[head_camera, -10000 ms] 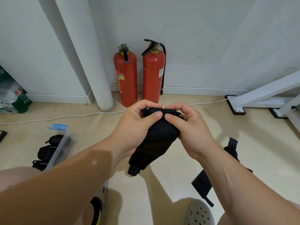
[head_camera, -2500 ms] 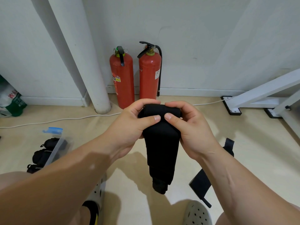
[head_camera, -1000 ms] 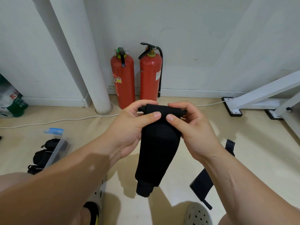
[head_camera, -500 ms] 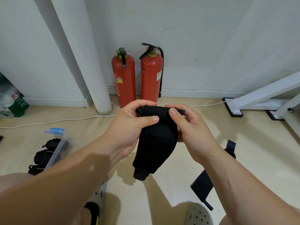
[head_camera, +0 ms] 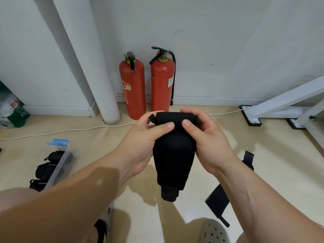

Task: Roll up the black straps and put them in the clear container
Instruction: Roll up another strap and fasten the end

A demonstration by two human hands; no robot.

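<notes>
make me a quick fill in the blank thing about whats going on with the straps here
1. Both hands, the left hand and the right hand, hold one strap whose colour is ____.
2. The rolled end of that strap is at its ____ end, between the thumbs.
3. Against the wall stand ____ red fire extinguishers.
4. Rolled straps already lie in the clear container, which has a ____ clip on its rim.

Missing words: black; top; two; blue

My arms: bare, no sleeves, no watch
My left grip (head_camera: pixel 140 142): bare
My right grip (head_camera: pixel 208 142): bare
My shoes: pale perforated clogs (head_camera: pixel 214 231)
</notes>
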